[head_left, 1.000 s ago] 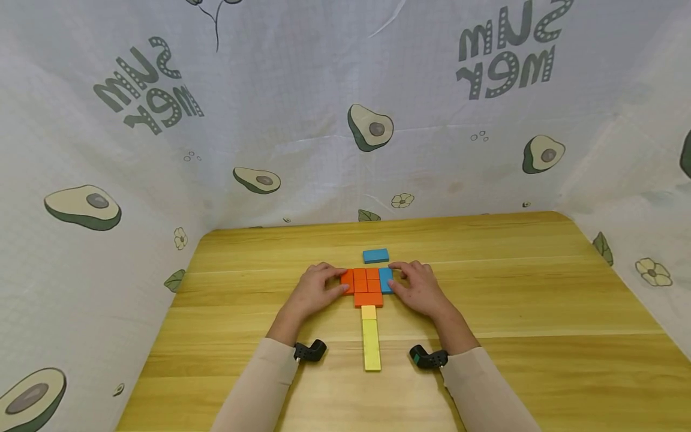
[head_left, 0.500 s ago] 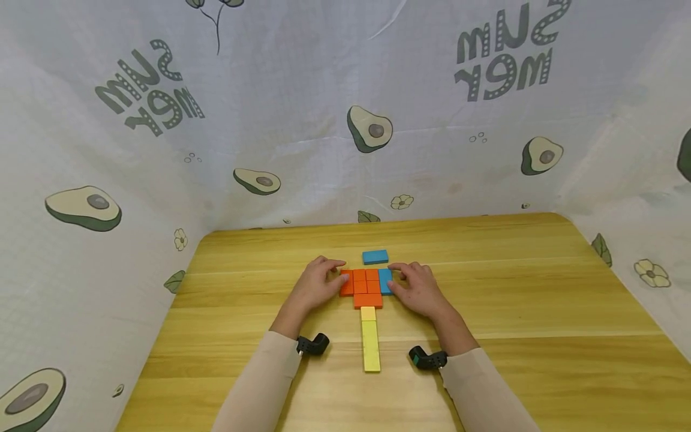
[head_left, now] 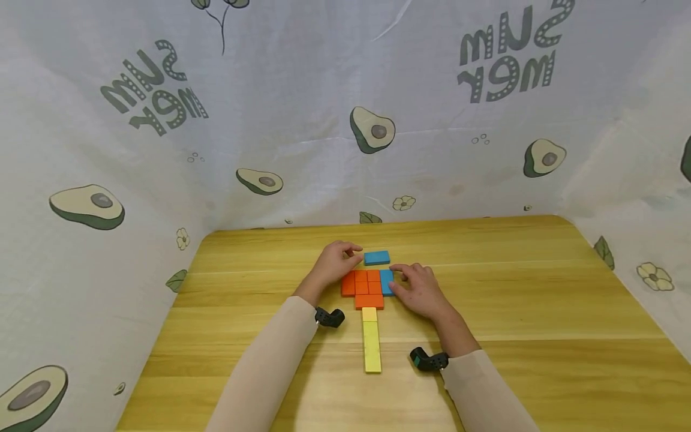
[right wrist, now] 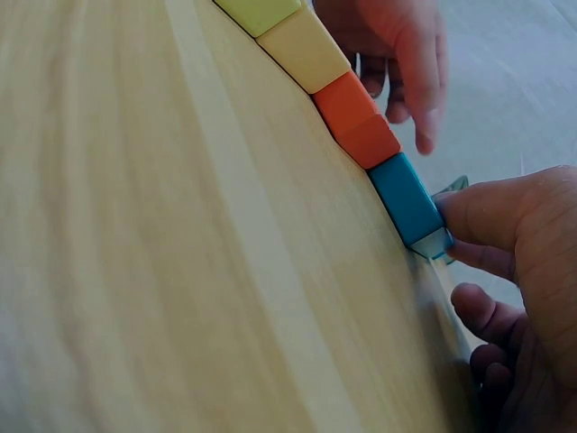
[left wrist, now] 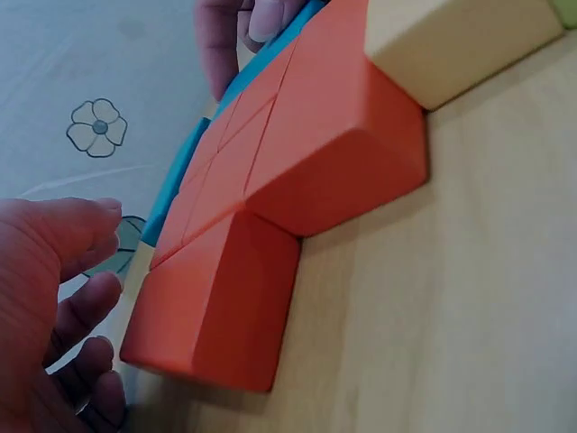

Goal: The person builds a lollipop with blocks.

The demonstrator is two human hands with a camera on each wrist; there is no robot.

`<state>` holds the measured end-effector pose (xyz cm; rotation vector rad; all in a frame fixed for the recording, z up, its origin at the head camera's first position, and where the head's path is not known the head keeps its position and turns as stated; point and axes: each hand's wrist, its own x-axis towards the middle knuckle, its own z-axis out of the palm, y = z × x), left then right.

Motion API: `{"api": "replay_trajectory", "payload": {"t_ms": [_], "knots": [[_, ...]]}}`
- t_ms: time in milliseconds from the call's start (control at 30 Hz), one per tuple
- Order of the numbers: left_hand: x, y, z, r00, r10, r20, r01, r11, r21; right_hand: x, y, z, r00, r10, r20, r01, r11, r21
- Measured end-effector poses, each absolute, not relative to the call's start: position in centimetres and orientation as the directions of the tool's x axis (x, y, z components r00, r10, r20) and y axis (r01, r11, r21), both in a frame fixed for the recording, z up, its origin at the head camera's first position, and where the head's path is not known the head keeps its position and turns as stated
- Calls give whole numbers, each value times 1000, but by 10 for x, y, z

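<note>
Orange blocks (head_left: pixel 369 302) lie flat and pushed together, with an upright blue block (head_left: pixel 385 281) along their right side. My right hand (head_left: pixel 423 291) pinches that blue block (right wrist: pixel 403 197) with thumb and index finger. A second blue block (head_left: pixel 376 258) lies crosswise just beyond the group. Close to its left end is my left hand (head_left: pixel 336 264), thumb and index apart and nothing between them. In the left wrist view the left hand (left wrist: pixel 54 280) is beside the orange blocks, fingers loosely bent.
A short pale yellow block (head_left: pixel 369 314) and a long yellow block (head_left: pixel 371 348) run from the orange group toward me. All lie on a wooden table (head_left: pixel 513 288). A printed white cloth (head_left: pixel 302 120) hangs behind and at both sides.
My left hand has let go of the left orange block and moved up and right toward the loose blue block. The right hand has stayed on its blue block.
</note>
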<state>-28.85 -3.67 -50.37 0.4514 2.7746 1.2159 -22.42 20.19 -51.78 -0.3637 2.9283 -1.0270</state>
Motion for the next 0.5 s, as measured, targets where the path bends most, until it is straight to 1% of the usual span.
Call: {"api": "replay_trajectory", "payload": {"t_ms": [233,367,500], "knots": [[-295,-28,-508,-974,224,-40,99,573,813,-224,203,-518,-971,-230,59,-216,754,-621],[-296,-25,-507,-976,208,-63,70,573,817,-224,204,-518,-970,-234,63,-222,751,-622],[-295,-26,-509,-976,210,-58,77,582,810,-224,204,-519,-969,-237,64,-225,751,-621]]}}
